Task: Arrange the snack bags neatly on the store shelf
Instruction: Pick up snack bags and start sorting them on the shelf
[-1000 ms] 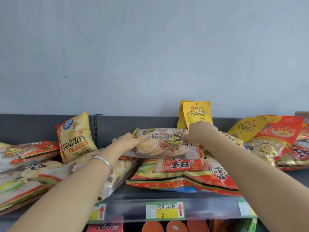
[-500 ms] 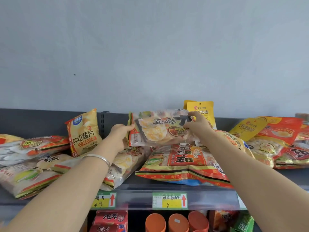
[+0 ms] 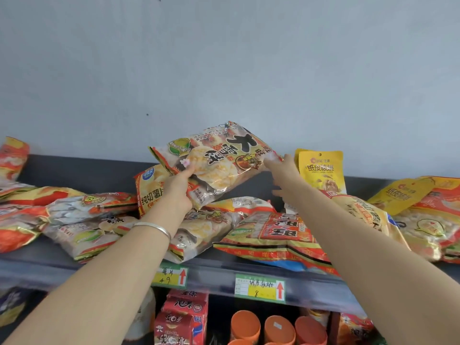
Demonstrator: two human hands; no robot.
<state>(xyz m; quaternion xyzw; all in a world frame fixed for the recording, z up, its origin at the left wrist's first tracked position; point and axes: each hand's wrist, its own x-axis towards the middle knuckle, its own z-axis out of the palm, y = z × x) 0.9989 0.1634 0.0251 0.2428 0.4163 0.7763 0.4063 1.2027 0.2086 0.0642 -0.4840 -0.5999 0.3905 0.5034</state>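
Observation:
I hold a clear rice-cracker bag [image 3: 216, 165] with big black characters tilted in the air above the grey shelf [image 3: 214, 272]. My left hand [image 3: 178, 190], a silver bangle on its wrist, grips the bag's lower left edge with the thumb on the front. My right hand [image 3: 282, 178] reaches up to the bag's right corner; a fingertip touches it and the other fingers are spread below. Under the bag lie more cracker bags [image 3: 199, 232] and a flat red bag [image 3: 273, 235].
A yellow chip bag [image 3: 149, 192] leans behind my left hand. A yellow walnut pouch [image 3: 321, 170] stands upright at the back right. Loose bags are piled at the left [image 3: 82, 220] and right [image 3: 428, 220]. Price tags [image 3: 260, 287] line the rim; orange lids [image 3: 278, 327] sit below.
The rice-cracker bag has been lifted off the pile and tilted up, its right end higher. My right hand has loosened from a pinch to a touch at the corner.

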